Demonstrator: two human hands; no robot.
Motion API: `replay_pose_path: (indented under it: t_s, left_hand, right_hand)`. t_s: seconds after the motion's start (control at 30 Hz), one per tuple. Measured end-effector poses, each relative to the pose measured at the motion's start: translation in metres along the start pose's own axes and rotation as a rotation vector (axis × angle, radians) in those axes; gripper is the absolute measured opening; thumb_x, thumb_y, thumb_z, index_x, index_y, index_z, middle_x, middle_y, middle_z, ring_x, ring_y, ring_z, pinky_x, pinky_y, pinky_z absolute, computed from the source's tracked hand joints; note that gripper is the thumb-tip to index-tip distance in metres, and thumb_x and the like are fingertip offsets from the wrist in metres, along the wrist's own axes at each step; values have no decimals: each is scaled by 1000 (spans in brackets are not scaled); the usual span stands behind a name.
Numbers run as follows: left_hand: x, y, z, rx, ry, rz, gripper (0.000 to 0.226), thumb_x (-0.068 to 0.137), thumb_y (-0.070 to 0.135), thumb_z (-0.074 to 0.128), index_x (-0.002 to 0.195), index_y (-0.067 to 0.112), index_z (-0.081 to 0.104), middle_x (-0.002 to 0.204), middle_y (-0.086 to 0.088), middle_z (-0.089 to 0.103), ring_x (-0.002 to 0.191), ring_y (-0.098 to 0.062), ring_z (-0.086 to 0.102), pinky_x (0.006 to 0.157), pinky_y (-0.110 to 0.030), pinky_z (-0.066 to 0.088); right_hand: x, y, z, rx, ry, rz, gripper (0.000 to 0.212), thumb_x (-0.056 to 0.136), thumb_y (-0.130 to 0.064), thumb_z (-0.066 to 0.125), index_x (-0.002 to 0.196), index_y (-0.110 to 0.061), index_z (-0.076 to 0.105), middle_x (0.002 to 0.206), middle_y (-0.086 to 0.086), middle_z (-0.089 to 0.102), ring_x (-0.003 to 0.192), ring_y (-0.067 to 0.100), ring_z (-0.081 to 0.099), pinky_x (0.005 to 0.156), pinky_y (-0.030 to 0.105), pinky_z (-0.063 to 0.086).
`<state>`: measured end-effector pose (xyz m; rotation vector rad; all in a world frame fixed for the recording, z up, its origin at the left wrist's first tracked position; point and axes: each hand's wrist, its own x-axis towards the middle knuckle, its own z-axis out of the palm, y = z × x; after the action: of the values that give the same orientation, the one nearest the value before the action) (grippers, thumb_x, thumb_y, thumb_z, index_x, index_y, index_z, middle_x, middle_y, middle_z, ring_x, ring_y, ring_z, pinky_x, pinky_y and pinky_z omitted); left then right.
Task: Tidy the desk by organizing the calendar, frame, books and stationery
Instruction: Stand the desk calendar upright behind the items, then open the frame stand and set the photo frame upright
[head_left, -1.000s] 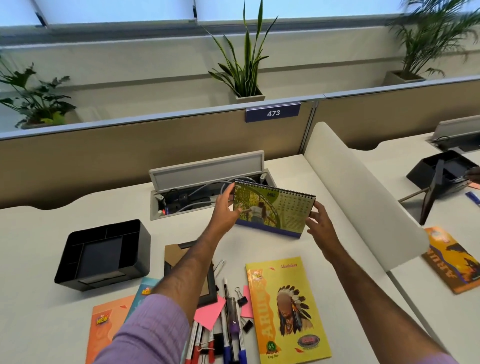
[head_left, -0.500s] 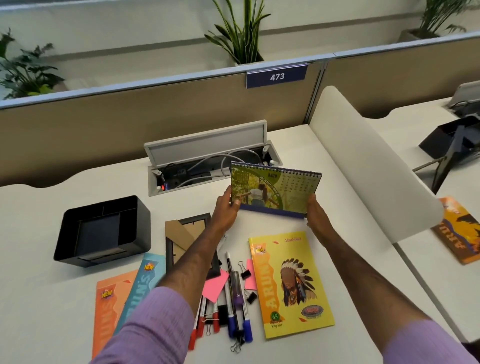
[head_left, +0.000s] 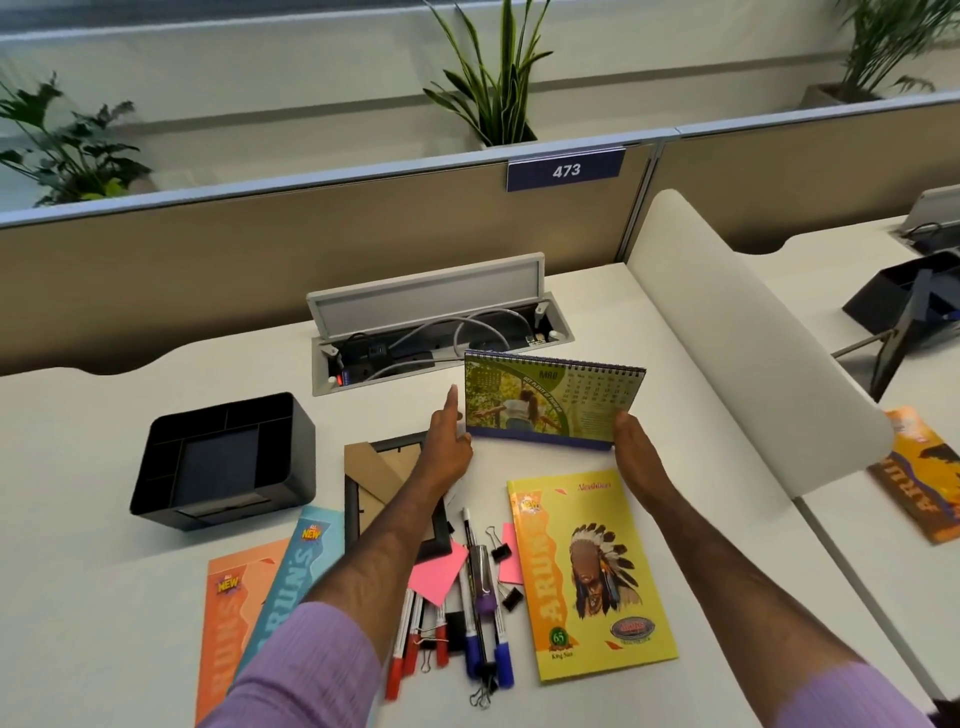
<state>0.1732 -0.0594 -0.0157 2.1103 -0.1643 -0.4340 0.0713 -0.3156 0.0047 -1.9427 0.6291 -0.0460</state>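
The green spiral-bound desk calendar (head_left: 550, 402) stands upright at the middle of the white desk (head_left: 104, 597). My right hand (head_left: 631, 441) grips its lower right corner, thumb on the front face. My left hand (head_left: 447, 441) is beside its left edge with straight fingers, only brushing the lower left corner. A black photo frame (head_left: 384, 467) lies face down under my left forearm. A yellow book (head_left: 587, 571) lies at the front right, with a blue book (head_left: 296, 571) and an orange book (head_left: 234, 613) at the front left. Several pens and markers (head_left: 467, 623), pink sticky notes (head_left: 436, 574) and binder clips (head_left: 511, 597) lie between them.
A black desk organizer (head_left: 223, 462) sits at the left. An open cable box (head_left: 441, 343) with its lid up lies behind the calendar. A white divider (head_left: 737, 353) bounds the desk at the right. The neighbouring desk holds an orange book (head_left: 924, 478) and a black organizer (head_left: 883, 306).
The calendar has come down and a little nearer to me. My left hand's fingers have straightened off its left edge. My right hand has shifted to the lower right corner.
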Motion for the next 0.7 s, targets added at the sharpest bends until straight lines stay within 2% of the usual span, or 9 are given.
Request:
replay_pose_path:
  t_s: [0.1, 0.3, 0.4, 0.43, 0.5, 0.53, 0.6, 0.7]
  left_hand:
    - [-3, -5, -9, 15, 86, 16, 72, 99, 6, 52, 157, 28, 17, 142, -8, 43, 133, -21, 42, 106, -38, 43]
    - [-13, -11, -23, 6, 179, 24, 62, 98, 8, 55, 151, 30, 32, 142, -6, 45, 128, -22, 47, 104, -41, 48]
    - [-23, -16, -37, 68, 295, 26, 50, 98, 11, 56, 144, 23, 43, 140, -8, 48, 128, -24, 47, 105, -41, 47]
    - [-28, -18, -42, 97, 338, 5, 46, 98, 12, 56, 142, 20, 47, 140, -9, 49, 129, -26, 47, 105, -40, 45]
    - [-40, -23, -53, 146, 380, -85, 43, 98, 14, 56, 140, 14, 49, 142, -12, 48, 131, -29, 44, 106, -39, 40]
    - [-48, -27, -59, 171, 380, -137, 44, 97, 14, 56, 140, 12, 49, 143, -13, 46, 132, -30, 42, 108, -39, 38]
    - [-62, -39, -66, 231, 355, -188, 44, 93, 10, 54, 137, 7, 50, 142, -15, 44, 130, -33, 41, 107, -41, 37]
    - [-78, -67, -73, 287, 344, -253, 43, 95, 9, 50, 138, 6, 47, 149, -15, 38, 135, -34, 35, 111, -44, 35]
  right_hand:
    - [-4, -4, 1, -5, 20, -12, 52, 103, -45, 22, 131, -11, 49, 120, 2, 54, 109, 16, 52, 91, 28, 40]
    - [-7, -7, -1, 28, 76, -33, 46, 105, -38, 26, 129, -7, 50, 116, 2, 54, 106, 16, 51, 87, 27, 37]
    - [-11, -1, 0, 23, 118, -32, 43, 107, -32, 26, 122, -3, 52, 114, 9, 56, 104, 25, 53, 84, 31, 39]
    - [-13, 1, 1, 23, 172, -24, 44, 106, -34, 26, 114, -1, 54, 109, 12, 57, 102, 30, 54, 83, 35, 41]
    - [-21, 9, 3, 1, 339, -7, 56, 101, -52, 24, 98, -5, 55, 100, 14, 57, 97, 32, 53, 81, 38, 41]
    - [-27, 12, 6, -23, 406, 7, 59, 99, -55, 25, 100, -5, 57, 103, 15, 58, 98, 30, 52, 83, 39, 41]
    - [-50, 10, 17, -52, 483, 23, 44, 101, -43, 36, 113, -6, 57, 115, 13, 58, 106, 27, 52, 87, 36, 41]
    - [-88, -4, 55, -71, 299, -94, 25, 101, -26, 48, 119, -11, 57, 105, 4, 60, 100, 23, 58, 82, 31, 44]
